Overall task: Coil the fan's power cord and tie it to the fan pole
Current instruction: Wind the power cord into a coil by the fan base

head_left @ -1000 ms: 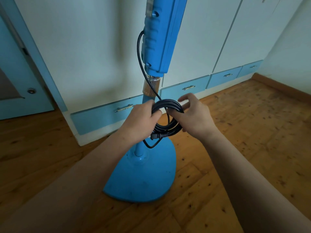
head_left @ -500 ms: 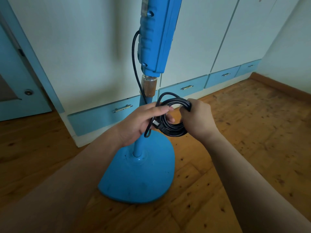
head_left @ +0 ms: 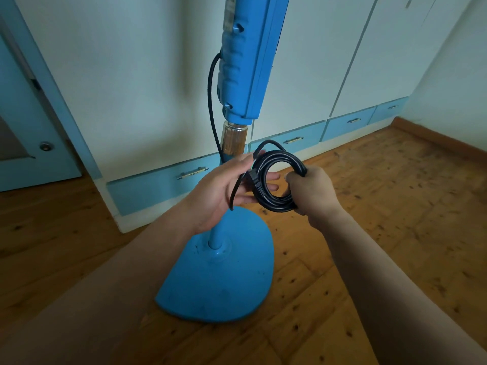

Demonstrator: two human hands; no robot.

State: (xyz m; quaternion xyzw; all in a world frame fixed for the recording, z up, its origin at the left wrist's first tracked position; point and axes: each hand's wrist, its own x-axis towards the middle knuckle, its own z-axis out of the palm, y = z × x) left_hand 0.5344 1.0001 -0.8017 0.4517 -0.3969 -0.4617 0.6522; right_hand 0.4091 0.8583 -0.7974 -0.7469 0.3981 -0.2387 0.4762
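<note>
A blue standing fan fills the middle of the head view, with a thin blue pole (head_left: 215, 234) rising from a flat blue base (head_left: 218, 283) to a thick blue housing (head_left: 245, 56). A black power cord (head_left: 279, 177) runs down from the housing and is wound into a round coil just right of the pole. My right hand (head_left: 311, 192) is shut on the coil's right side. My left hand (head_left: 224, 191) holds the coil's left side and the plug end, its fingers reaching behind the loop.
White cabinet doors (head_left: 303, 61) with blue drawers (head_left: 163, 183) stand close behind the fan. A blue door (head_left: 29, 143) is at the left. Wooden floor (head_left: 395, 219) stretches to the right and front.
The coil has been lifted and shifted right, away from the pole. My right hand moved from the front of the coil to its right side and closed on it; my left hand opened behind the loop.
</note>
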